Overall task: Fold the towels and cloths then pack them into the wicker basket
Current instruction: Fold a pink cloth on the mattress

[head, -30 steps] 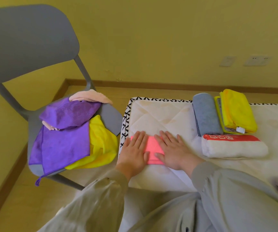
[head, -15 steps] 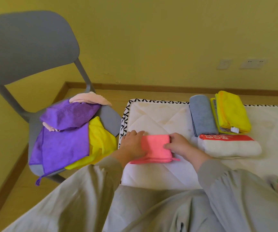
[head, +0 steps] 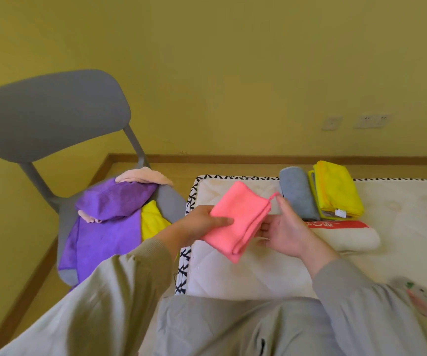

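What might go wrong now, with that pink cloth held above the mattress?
The folded pink cloth is in the air, pinched at one side by the left hand, with the right hand only at its layered edge, so the folds may fall open. The unfolded purple cloth drapes over the seat edge of the grey plastic chair and could slide to the floor.

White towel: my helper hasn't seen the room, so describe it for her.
On the quilted mattress, see the folded group at right. The white towel lies nearest the person, before the grey towel and yellow cloths; only it has a red band.
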A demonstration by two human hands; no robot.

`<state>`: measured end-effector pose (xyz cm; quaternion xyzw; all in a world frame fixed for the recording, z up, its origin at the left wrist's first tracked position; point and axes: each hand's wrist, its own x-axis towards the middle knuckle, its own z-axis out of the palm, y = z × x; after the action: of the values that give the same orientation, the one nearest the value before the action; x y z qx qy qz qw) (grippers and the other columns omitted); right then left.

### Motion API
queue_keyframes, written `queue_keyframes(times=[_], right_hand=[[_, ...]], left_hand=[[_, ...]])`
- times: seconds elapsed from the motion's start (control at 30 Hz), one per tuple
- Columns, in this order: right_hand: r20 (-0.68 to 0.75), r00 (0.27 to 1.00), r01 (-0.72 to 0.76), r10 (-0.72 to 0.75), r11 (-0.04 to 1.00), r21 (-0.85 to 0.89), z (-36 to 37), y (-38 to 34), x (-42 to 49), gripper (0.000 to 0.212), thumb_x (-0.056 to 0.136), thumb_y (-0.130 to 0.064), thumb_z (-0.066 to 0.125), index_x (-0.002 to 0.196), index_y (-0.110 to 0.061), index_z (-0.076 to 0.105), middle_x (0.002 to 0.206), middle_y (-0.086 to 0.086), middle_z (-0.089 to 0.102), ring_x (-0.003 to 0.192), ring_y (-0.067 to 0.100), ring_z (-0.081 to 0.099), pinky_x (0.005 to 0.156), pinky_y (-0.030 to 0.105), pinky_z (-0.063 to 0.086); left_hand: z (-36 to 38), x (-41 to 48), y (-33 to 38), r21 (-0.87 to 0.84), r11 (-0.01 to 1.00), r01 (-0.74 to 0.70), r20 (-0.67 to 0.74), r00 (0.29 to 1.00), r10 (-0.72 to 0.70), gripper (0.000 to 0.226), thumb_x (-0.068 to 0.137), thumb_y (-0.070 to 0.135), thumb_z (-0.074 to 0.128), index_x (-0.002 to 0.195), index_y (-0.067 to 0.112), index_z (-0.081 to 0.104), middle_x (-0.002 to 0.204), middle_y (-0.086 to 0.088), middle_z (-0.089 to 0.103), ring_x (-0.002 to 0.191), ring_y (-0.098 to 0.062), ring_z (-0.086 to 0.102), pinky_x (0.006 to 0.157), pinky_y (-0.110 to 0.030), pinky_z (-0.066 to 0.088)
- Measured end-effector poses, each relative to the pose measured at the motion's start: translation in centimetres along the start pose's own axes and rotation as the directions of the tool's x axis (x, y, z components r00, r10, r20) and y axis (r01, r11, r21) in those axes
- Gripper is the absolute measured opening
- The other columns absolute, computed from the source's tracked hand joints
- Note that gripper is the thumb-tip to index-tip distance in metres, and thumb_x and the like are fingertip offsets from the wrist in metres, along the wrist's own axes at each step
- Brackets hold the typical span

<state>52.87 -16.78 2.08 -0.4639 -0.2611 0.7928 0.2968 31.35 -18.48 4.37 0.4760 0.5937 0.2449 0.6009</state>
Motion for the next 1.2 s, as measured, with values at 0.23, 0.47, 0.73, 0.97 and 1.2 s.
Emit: queue_keyframes(times=[0.23, 0.47, 0.73, 0.97, 1.2], right_hand=[[-0.084, 0.983, 0.172, -0.164, 0.981, 0.094, 2.2, -1.3, -1.3, 0.036, 0.091, -0.03, 0.055, 0.118, -0.006, 0.059, 0.101, 0.015, 0.067, 0.09, 0.027, 0.063, 0.089, 0.043, 0.047], [-0.489, 0.811, 0.33, -0.32, 0.942, -0.069, 0.0, -4.8, -0.7, 0.008, 0.091, -0.005, 0.056, 0.092, -0.006, 0.064, 0.106, 0.02, 0.065, 0.084, 0.028, 0.061, 0.085, 0.046, 0.05], [-0.568, 0.586, 0.234, -0.578, 0.792, -0.564, -4.9, -9.8, -2.0, 0.027, 0.081, 0.001, 0.045, 0.102, -0.007, 0.059, 0.097, 0.014, 0.062, 0.083, 0.03, 0.058, 0.065, 0.031, 0.041], [-0.536, 0.525, 0.249, -0.661, 0.721, -0.646, -12.2, -13.8, -3.7, 0.018, 0.087, 0.003, 0.044, 0.095, -0.01, 0.055, 0.089, 0.013, 0.057, 0.077, 0.025, 0.051, 0.057, 0.032, 0.034], [-0.589, 0.58, 0.337, -0.562, 0.824, -0.455, -17.5, -13.0, -2.8, 0.023, 0.091, 0.005, 0.044, 0.1, -0.013, 0.056, 0.101, 0.016, 0.06, 0.087, 0.025, 0.055, 0.07, 0.034, 0.042]], left_hand=[[4.4, -0.5, 2.4, 0.077, 0.994, -0.08, -0.317, 0.943, 0.101, 0.038, 0.084, 0.026, 0.071, 0.115, 0.007, 0.059, 0.102, -0.004, 0.063, 0.087, -0.019, 0.06, 0.068, -0.025, 0.047], [6.6, -0.1, 4.9, -0.117, 0.993, 0.007, -0.003, 1.0, -0.008, 0.033, 0.087, 0.027, 0.068, 0.112, 0.011, 0.056, 0.089, -0.005, 0.069, 0.07, -0.015, 0.07, 0.061, -0.025, 0.056], [12.7, 4.5, 8.6, -0.073, 0.985, -0.157, -0.114, 0.982, 0.148, 0.024, 0.086, 0.02, 0.069, 0.103, 0.009, 0.057, 0.077, -0.006, 0.066, 0.055, -0.014, 0.064, 0.051, -0.023, 0.051], [18.5, 9.0, 11.4, -0.002, 0.991, -0.131, 0.036, 0.991, 0.131, 0.014, 0.095, 0.025, 0.055, 0.087, 0.013, 0.055, 0.074, -0.002, 0.063, 0.05, -0.007, 0.059, 0.045, -0.018, 0.046], [21.6, 12.0, 11.6, 0.159, 0.98, -0.12, 0.02, 0.993, 0.118, 0.03, 0.096, 0.024, 0.045, 0.069, 0.012, 0.054, 0.063, -0.007, 0.059, 0.043, -0.013, 0.053, 0.044, -0.022, 0.047]])
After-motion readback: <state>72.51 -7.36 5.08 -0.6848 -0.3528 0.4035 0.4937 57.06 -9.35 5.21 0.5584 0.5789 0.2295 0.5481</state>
